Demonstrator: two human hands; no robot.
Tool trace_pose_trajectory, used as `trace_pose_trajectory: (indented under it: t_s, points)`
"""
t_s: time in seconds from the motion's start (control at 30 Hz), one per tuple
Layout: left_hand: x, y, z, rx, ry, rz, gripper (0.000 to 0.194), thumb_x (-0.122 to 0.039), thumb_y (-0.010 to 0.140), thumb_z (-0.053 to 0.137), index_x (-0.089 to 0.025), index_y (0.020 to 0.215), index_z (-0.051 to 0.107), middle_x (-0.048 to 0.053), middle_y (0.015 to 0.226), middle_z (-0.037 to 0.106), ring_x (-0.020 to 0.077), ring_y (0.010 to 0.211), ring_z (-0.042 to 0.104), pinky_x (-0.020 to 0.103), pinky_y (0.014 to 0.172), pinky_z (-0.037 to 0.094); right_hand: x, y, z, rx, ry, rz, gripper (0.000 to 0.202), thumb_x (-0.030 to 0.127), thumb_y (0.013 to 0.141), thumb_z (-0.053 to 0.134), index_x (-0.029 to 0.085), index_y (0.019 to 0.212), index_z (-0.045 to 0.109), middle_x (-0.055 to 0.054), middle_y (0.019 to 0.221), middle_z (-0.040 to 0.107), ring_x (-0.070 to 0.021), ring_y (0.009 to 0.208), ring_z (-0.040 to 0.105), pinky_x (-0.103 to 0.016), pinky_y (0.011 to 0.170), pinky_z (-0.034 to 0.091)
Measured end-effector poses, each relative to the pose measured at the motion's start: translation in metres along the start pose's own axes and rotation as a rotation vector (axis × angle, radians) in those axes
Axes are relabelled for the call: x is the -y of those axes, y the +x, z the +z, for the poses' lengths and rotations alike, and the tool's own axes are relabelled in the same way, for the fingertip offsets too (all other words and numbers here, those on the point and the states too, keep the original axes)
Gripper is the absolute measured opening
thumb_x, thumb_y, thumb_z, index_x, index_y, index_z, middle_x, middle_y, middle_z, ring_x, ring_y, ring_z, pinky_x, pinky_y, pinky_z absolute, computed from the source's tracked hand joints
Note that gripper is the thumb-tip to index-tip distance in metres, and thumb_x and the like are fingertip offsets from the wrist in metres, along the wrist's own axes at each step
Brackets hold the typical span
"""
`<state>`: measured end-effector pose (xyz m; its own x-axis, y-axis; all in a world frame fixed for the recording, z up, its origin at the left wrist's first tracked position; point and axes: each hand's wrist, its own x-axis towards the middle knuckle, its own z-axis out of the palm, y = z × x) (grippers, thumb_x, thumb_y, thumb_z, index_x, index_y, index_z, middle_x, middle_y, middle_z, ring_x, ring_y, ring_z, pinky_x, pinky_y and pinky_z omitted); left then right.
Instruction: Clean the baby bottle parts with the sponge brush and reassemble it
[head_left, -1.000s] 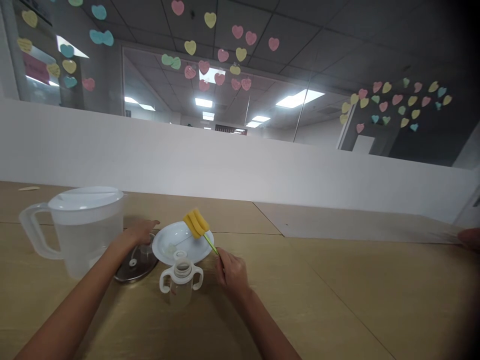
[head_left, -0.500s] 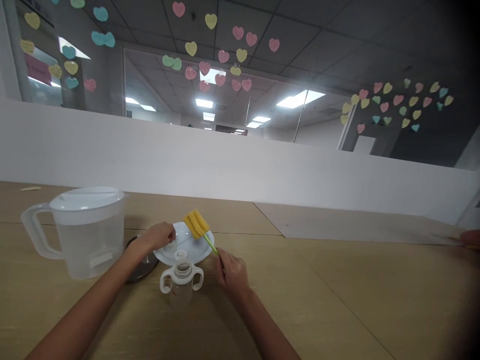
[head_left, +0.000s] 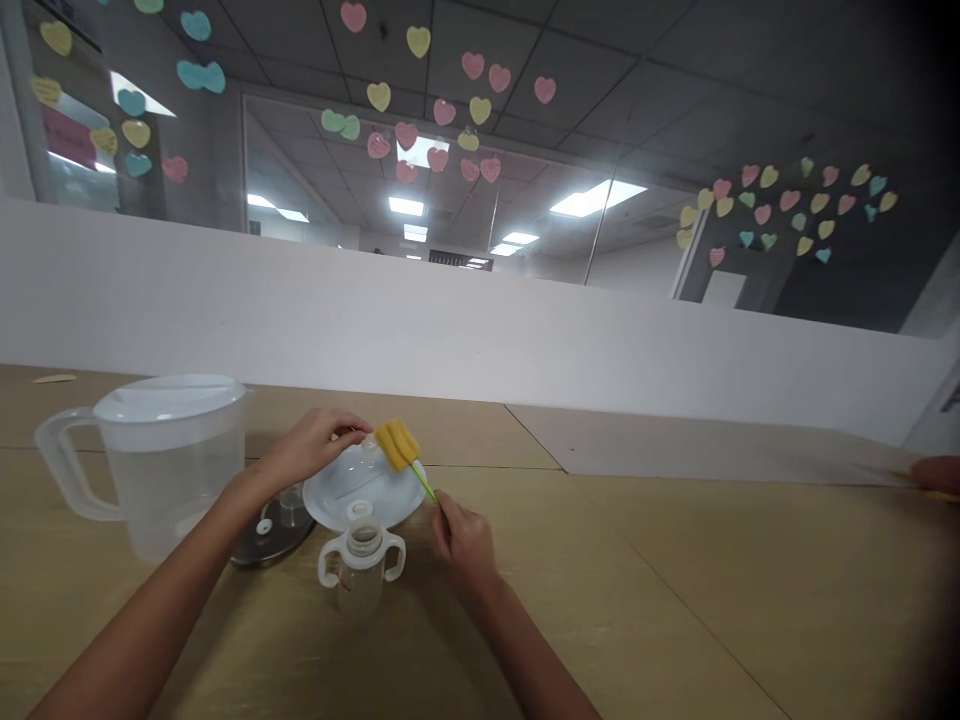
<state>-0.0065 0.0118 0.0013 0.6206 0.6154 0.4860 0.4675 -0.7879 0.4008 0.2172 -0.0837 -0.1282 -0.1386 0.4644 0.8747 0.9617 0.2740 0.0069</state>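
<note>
My right hand point(head_left: 466, 545) is closed round the green handle of a bottle brush with a yellow sponge head point(head_left: 397, 444). The sponge is held over the white bowl point(head_left: 330, 500). Over the bowl's far side, my left hand point(head_left: 326, 440) pinches a small clear piece point(head_left: 368, 442), which looks like a bottle nipple, right beside the sponge. In front of the bowl stands an uncapped clear baby bottle point(head_left: 360, 585) with two white handles. A small white ring-shaped part point(head_left: 360, 509) shows between bottle and bowl, partly hidden behind the bottle.
A lidded clear pitcher point(head_left: 176, 480) with water stands at the left. Between it and the bowl lies a dark round tray point(head_left: 274, 540) carrying small clear and white parts. A low white wall point(head_left: 465, 330) closes the table's back. Another person's hand point(head_left: 934, 474) shows at the right edge.
My left hand has risen out of the bowl and moved right, bringing the small clear piece up to the sponge. The brush has shifted only slightly. More of the dark tray now shows.
</note>
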Motion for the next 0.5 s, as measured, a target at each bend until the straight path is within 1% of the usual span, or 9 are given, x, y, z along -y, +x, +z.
trace_pose_trajectory:
  t_s: [0.1,0.23,0.43,0.5]
  points:
    - [-0.0027,0.0000,-0.0006,-0.048,-0.021,0.024,0.034,-0.037,0.082,0.044,-0.018,0.096,0.068,0.004,0.100,0.069,0.0191,0.090,0.061,0.027,0.074,0.047,-0.0008,0.0016,-0.0005,-0.034,-0.029,0.042,0.035,0.021,0.091,0.028,0.010,0.092,0.061,-0.004,0.056,0.062,-0.0115,0.044,0.053,-0.022,0.046,0.030]
    - [0.0010,0.0012,0.0015,-0.083,-0.007,0.054,0.033,-0.036,0.083,0.044,-0.019,0.096,0.068,0.005,0.101,0.069,0.0197,0.091,0.061,0.029,0.075,0.047,0.0015,0.0029,-0.0010,-0.051,-0.064,0.048,0.039,0.022,0.092,0.026,0.009,0.094,0.062,-0.005,0.054,0.062,-0.0123,0.042,0.053,-0.023,0.045,0.029]
    - [0.0026,0.0018,0.0014,-0.099,0.013,0.065,0.033,-0.036,0.084,0.044,-0.018,0.096,0.068,0.004,0.100,0.069,0.0195,0.091,0.061,0.030,0.080,0.047,0.0042,0.0025,-0.0012,-0.018,-0.071,0.109,0.040,0.023,0.092,0.025,0.010,0.093,0.063,-0.005,0.056,0.063,-0.0129,0.044,0.054,-0.023,0.046,0.028]
    - [0.0022,0.0011,0.0005,-0.096,0.019,0.064,0.033,-0.036,0.084,0.044,-0.018,0.096,0.068,0.005,0.101,0.069,0.0195,0.092,0.062,0.030,0.080,0.047,0.0034,0.0019,-0.0007,0.001,-0.079,0.156,0.039,0.023,0.092,0.025,0.011,0.094,0.063,-0.005,0.057,0.063,-0.0132,0.044,0.054,-0.024,0.046,0.028]
